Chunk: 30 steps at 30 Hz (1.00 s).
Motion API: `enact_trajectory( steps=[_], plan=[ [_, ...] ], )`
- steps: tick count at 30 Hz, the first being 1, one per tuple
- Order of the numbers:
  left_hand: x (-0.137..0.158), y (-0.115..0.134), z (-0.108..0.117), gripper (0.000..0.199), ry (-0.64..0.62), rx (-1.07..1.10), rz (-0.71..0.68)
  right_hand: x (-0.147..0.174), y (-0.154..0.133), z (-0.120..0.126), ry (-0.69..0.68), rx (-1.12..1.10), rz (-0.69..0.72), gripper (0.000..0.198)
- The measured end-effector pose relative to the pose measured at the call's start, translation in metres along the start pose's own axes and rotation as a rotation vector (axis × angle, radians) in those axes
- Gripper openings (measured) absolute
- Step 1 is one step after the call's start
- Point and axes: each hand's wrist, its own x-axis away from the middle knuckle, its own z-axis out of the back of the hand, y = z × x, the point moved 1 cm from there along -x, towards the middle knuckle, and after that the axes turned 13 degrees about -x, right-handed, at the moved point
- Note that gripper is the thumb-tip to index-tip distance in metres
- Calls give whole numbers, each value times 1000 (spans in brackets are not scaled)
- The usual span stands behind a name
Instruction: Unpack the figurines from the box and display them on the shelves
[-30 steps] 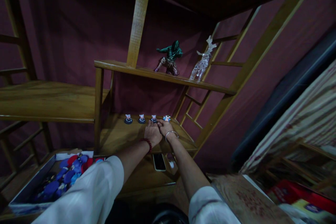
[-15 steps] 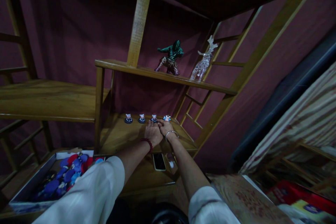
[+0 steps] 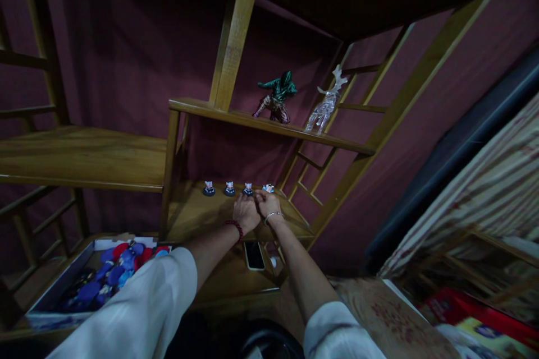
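My left hand (image 3: 246,213), with a red bead bracelet, is closed at the base of the third small figurine (image 3: 248,189) on the lower shelf. Beside it, my right hand (image 3: 268,205), wearing a silver bangle, has its fingers bent in toward the same figurine; the fingertips are partly hidden. Two similar white-headed figurines with dark round bases, a left one (image 3: 209,188) and a middle one (image 3: 229,188), stand in line with it. Just behind my right hand sits a fourth, blue-and-white figurine (image 3: 268,188), partly covered.
A green hooded figure (image 3: 278,95) and a clear deer ornament (image 3: 326,102) stand on the upper shelf (image 3: 236,119). At lower left is a box (image 3: 59,314) of blue and red toys. A phone (image 3: 254,256) lies below my hands.
The view has shifted slightly. My hands stay at the third figurine, with the right fingers drawn back a little; the figurines keep their row.
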Motion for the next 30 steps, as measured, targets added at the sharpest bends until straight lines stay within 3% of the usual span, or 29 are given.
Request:
enact_trajectory(
  steps=[8,19,25,30],
  plan=[
    [23,-4,26,30,5,58,-12,28,-35,1,21,-37,77,27],
    [68,-33,36,32,108,47,-28,86,-67,-12,-2,-89,158,24],
    [104,-56,36,23,278,141,-119,126,-85,-25,35,-147,313,24],
    [134,-82,39,19,293,105,-227,158,-101,-36,56,-186,386,23]
  ],
)
